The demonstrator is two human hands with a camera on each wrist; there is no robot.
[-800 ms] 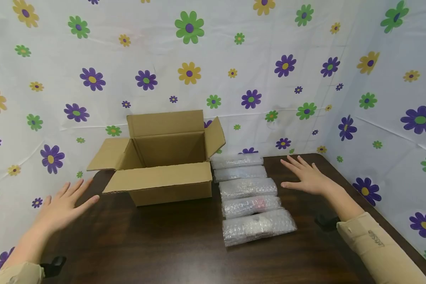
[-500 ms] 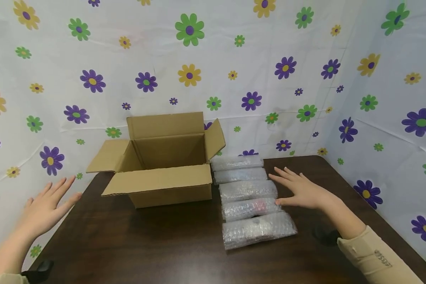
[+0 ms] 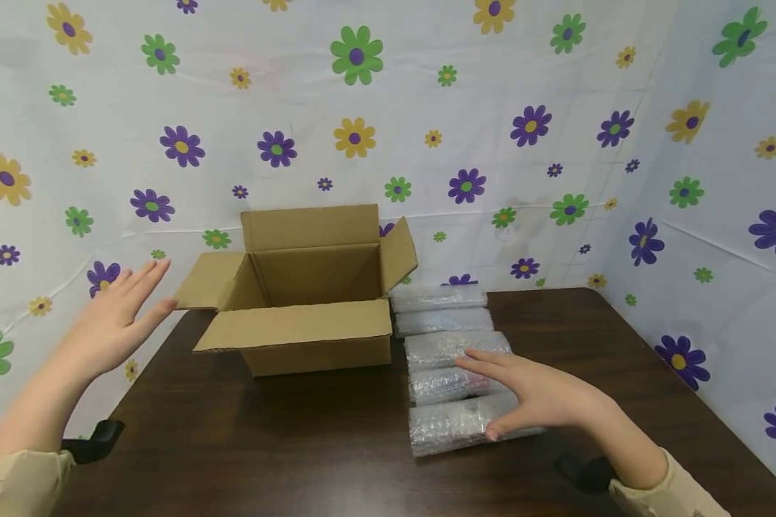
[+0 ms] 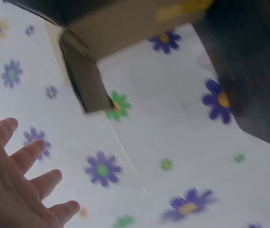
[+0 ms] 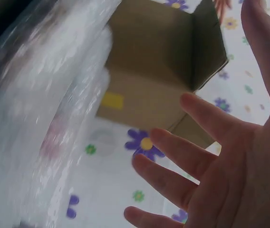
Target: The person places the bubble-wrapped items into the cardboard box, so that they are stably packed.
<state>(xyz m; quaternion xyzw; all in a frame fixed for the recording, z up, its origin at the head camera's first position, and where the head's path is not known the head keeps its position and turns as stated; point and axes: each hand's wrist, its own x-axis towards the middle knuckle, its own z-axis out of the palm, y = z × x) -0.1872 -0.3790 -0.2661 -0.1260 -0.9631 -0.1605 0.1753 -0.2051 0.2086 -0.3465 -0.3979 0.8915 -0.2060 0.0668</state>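
Bubble-wrapped bundles (image 3: 455, 366), five in a row, lie on the dark bench (image 3: 310, 438) just right of an open cardboard box (image 3: 310, 301), and we see the right hand (image 3: 537, 395) spread over the two nearest ones. Its fingers (image 3: 485, 362) are straight and fanned wide, reaching across the second-nearest bundle, while the thumb sits against the nearest bundle (image 3: 465, 424); nothing is gripped. In the right wrist view the same hand (image 5: 230, 156) shows open beside blurred bubble wrap (image 5: 44, 118), with the box (image 5: 159, 61) beyond and a small yellow sticker (image 5: 112, 100) on its side; we can read no writing on it.

The left hand (image 3: 113, 323) hovers in the air off the bench's left edge, near the box's left flap (image 3: 210, 280), fingers straight and loosely apart, holding nothing. The left wrist view shows that hand (image 4: 16, 180) open against the flowered sheet (image 4: 163, 133).

Faint lettering on the left sleeve (image 3: 13, 488) is too small for us to read.
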